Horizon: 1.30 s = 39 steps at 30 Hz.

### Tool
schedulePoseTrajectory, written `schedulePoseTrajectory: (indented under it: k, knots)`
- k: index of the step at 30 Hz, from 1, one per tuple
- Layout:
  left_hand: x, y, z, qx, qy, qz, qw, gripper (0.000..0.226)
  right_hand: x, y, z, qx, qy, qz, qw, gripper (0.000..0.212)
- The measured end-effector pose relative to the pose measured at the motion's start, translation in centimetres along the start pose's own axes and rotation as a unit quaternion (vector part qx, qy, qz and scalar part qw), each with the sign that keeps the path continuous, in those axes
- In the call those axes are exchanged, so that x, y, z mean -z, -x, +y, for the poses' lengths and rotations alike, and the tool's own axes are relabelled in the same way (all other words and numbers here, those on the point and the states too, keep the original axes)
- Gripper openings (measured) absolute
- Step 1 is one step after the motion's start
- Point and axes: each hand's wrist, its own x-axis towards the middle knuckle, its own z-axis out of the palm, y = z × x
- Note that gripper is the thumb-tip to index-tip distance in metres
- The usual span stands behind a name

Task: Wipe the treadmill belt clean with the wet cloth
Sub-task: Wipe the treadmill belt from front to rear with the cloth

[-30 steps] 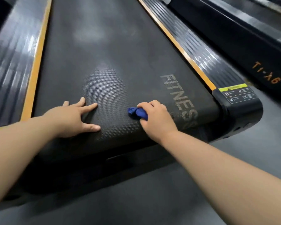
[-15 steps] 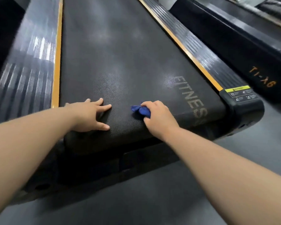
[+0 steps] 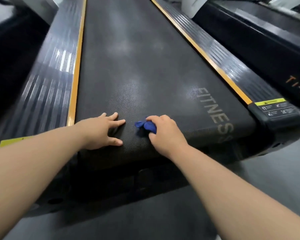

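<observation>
The right hand (image 3: 164, 131) clutches a bunched blue cloth (image 3: 146, 126) on the black textured treadmill belt's (image 3: 137, 58) near end; the left hand (image 3: 102, 131) lies flat, fingers spread, just left.

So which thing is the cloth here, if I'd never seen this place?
Find the wide black treadmill belt running between two orange stripes, with grey "FITNESS" lettering near its close end. Just left of that lettering, the right hand presses a small bunched cloth onto the belt. It is the only bright blue thing in sight.
</observation>
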Motion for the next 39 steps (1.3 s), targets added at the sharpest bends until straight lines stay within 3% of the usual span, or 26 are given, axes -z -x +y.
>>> schedulePoseTrajectory:
  k: [3,5,8,11,14,16,19,20,24,26,29,33,34,37,39]
  knots:
    - [-0.7,1.5,-2.1,0.039,-0.061,0.049,0.996,0.07,3.3,-0.5,6.5,-0.132,0.066,0.082,0.986,0.046]
    - [-1.3,2.8,-4.5,0.106,-0.068,0.061,0.99,0.068,3.9,-0.1,8.0,-0.195,0.059,0.089,0.975,0.045]
    - [-2.1,3.7,-6.4,0.17,-0.002,0.036,0.985,0.07,0.7,0.8,2.6,-0.091,0.052,0.068,0.992,0.043]
    - [-2.4,3.5,-6.1,0.16,-0.008,0.042,0.986,0.068,-3.2,2.6,-4.4,0.026,-0.006,0.024,0.999,0.042]
    - [-2.5,3.8,-6.4,0.15,-0.016,0.052,0.987,0.065,-3.5,1.8,-5.0,0.084,-0.021,0.029,0.996,0.042]
    - [-2.9,4.3,-7.0,0.134,-0.014,0.077,0.988,0.061,-1.9,0.0,-1.4,0.023,0.035,0.075,0.996,0.041]
    - [-4.2,5.2,-7.9,0.118,0.029,0.168,0.978,0.061,0.6,-1.2,2.9,-0.167,0.021,0.116,0.979,0.041]
    - [-4.6,5.4,-8.1,0.116,0.046,0.195,0.973,0.063,0.1,-1.1,1.9,-0.166,0.017,0.112,0.98,0.041]
    - [-5.5,5.6,-8.1,0.108,0.076,0.258,0.957,0.059,-5.4,1.0,-8.1,0.036,-0.021,0.036,0.998,0.041]
    - [-5.6,5.6,-8.1,0.107,0.078,0.269,0.954,0.056,-6.6,1.8,-10.7,0.092,-0.052,0.007,0.994,0.04]
    - [-5.6,5.7,-8.2,0.102,0.08,0.274,0.953,0.053,-5.1,0.0,-8.3,0.082,-0.036,0.024,0.996,0.041]
    - [-5.8,5.6,-8.1,0.102,0.084,0.282,0.95,0.052,-1.9,-2.2,-2.3,-0.108,-0.002,0.108,0.988,0.042]
    - [-5.9,5.6,-8.2,0.101,0.086,0.285,0.949,0.052,-2.0,-2.0,-2.6,-0.113,-0.001,0.107,0.988,0.042]
    - [-6.1,5.4,-8.3,0.097,0.09,0.284,0.95,0.05,-5.3,-0.6,-7.7,0.031,0.029,0.059,0.997,0.043]
    - [-6.1,5.4,-8.3,0.096,0.088,0.282,0.951,0.058,-7.5,0.9,-12.4,0.102,-0.011,0.016,0.995,0.042]
